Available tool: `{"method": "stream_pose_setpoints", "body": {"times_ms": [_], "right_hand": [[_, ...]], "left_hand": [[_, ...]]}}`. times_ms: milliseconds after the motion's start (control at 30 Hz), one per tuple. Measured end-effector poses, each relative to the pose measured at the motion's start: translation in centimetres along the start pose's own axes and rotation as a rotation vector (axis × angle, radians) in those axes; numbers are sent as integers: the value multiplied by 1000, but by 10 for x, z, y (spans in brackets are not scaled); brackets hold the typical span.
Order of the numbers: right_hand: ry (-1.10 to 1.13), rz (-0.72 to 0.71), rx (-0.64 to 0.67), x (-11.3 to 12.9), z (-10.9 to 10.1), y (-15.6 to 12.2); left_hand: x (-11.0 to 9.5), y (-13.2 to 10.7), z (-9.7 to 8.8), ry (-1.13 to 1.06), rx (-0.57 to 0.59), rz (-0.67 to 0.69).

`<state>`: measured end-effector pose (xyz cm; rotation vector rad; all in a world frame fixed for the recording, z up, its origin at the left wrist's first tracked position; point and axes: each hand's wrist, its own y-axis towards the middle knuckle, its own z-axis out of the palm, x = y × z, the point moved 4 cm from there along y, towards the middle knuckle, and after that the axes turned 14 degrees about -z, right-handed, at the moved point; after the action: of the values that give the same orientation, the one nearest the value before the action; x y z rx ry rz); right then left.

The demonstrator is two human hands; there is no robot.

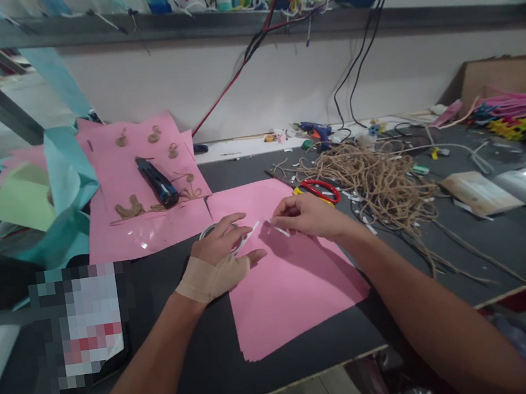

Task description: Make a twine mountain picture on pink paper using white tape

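Note:
A pink paper sheet (293, 277) lies on the dark table in front of me. My left hand (224, 247), wrapped in a tan bandage at the wrist, rests on a roll of white tape (207, 232) at the sheet's left edge, fingers curled over it. A thin white strip of tape (251, 232) runs out from under its fingers. My right hand (307, 216) pinches a short white strip end (281, 231) over the sheet. The two hands are a few centimetres apart.
Red-handled scissors (320, 189) and a tangle of jute rope (377, 182) lie just beyond my right hand. More pink sheets (134, 175) at the left carry rope shapes and a dark glue gun (157, 182). A blue glue gun (315, 132), cables and coloured paper sit around.

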<state>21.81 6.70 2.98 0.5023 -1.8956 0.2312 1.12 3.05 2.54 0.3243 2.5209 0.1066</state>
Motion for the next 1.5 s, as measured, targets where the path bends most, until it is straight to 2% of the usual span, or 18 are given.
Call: {"method": "stream_pose_setpoints", "body": {"times_ms": [167, 400, 733, 1033, 1500], "right_hand": [[73, 121, 107, -10, 8, -3], [52, 174, 56, -16, 10, -4], [-193, 144, 70, -8, 13, -2], [-293, 108, 9, -5, 14, 0], [-413, 146, -28, -4, 18, 1]], "left_hand": [[0, 0, 0, -42, 11, 4], [2, 0, 2, -42, 5, 23], [3, 0, 3, -52, 16, 17], [3, 0, 3, -33, -3, 30], [3, 0, 2, -30, 15, 4]]}}
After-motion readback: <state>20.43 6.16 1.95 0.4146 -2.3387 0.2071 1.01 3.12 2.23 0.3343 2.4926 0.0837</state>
